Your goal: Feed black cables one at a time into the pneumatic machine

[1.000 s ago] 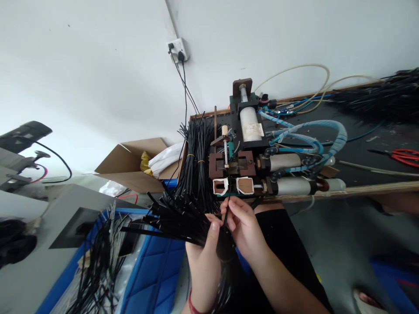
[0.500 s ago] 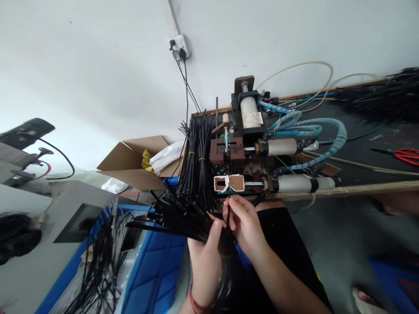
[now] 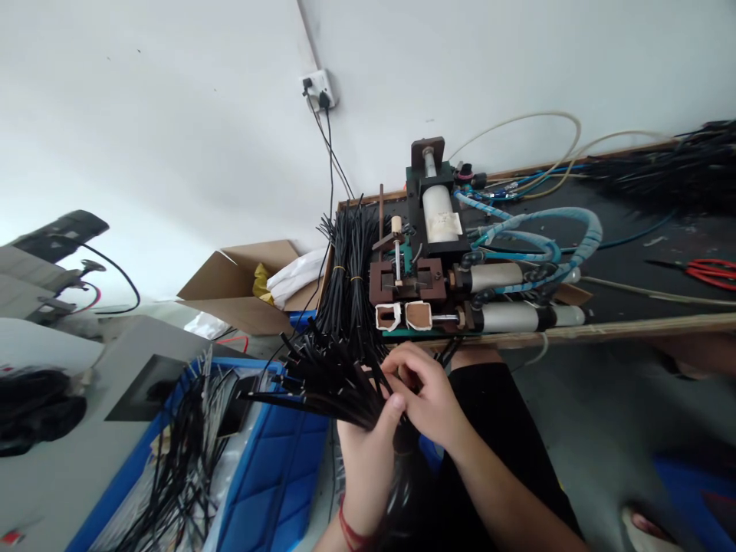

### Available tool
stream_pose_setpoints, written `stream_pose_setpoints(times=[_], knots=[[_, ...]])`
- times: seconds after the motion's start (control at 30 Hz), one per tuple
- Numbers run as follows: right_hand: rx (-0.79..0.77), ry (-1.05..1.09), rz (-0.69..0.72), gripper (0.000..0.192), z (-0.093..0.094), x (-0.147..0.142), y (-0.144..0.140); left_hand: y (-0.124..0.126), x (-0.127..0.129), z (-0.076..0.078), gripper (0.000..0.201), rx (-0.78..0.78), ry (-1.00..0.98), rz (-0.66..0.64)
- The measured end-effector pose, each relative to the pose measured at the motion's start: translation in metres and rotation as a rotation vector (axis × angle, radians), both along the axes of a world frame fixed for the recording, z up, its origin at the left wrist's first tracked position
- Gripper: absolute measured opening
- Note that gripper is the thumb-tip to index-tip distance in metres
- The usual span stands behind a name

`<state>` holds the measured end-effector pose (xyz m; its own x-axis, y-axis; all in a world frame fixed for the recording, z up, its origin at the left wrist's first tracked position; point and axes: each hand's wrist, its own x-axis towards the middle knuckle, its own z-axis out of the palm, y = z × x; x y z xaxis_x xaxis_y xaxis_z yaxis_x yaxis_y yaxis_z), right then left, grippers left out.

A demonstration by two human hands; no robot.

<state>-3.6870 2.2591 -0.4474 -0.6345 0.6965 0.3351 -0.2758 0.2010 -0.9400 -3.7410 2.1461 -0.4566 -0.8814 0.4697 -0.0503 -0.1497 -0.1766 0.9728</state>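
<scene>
My left hand point(image 3: 368, 456) is wrapped round a thick bundle of black cables point(image 3: 327, 379), its thumb on top and the cut ends fanning out to the left. My right hand point(image 3: 428, 395) is closed with bent fingers at the bundle's right side, on a black cable; its fingertips are partly hidden among the strands. Just beyond the hands stands a pneumatic cable stripping machine point(image 3: 407, 280). Its front clamp jaws, edged in white, are apart: a left jaw point(image 3: 388, 316) and a right jaw point(image 3: 418, 315), with no cable between them.
Tied bundles of black cable point(image 3: 345, 264) lie on the bench left of the machine. A blue crate point(image 3: 276, 468) with loose cables stands at lower left, a cardboard box point(image 3: 230, 287) behind it. Air hoses point(image 3: 592, 222) loop at right, near red-handled pliers point(image 3: 713, 271).
The front jaws have parted, and the machine's brown block has come closer to them. My right hand has drawn back from the jaws to the bundle, bringing the cable out.
</scene>
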Motion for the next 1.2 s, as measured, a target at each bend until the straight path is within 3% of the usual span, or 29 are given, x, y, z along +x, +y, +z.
stream_pose_setpoints(times=[0.13, 0.3, 0.37, 0.53, 0.67, 0.83, 1.2], knots=[[-0.109, 0.219, 0.119, 0.021, -0.005, 0.005, -0.004, 0.004, -0.007, 0.010, 0.024, -0.025, 0.081, -0.001], [-0.442, 0.192, 0.271, 0.021, -0.016, -0.002, -0.007, 0.007, -0.015, 0.007, 0.027, -0.059, 0.053, -0.009], [-0.490, 0.214, 0.305, 0.019, -0.016, -0.003, -0.007, 0.008, -0.015, 0.006, 0.033, -0.049, 0.041, -0.027], [-0.518, 0.223, 0.214, 0.018, -0.012, -0.001, -0.007, 0.014, -0.013, 0.013, 0.037, -0.007, 0.046, -0.068], [-0.727, 0.270, 0.100, 0.030, -0.009, -0.004, -0.006, 0.014, -0.013, 0.021, 0.039, 0.055, 0.025, -0.075], [-0.927, 0.363, 0.206, 0.030, -0.003, -0.010, -0.002, 0.012, -0.013, 0.032, 0.039, 0.102, 0.013, 0.023], [-1.129, 0.412, 0.299, 0.036, -0.003, -0.024, 0.003, 0.010, -0.010, 0.061, 0.031, 0.204, 0.066, 0.030]])
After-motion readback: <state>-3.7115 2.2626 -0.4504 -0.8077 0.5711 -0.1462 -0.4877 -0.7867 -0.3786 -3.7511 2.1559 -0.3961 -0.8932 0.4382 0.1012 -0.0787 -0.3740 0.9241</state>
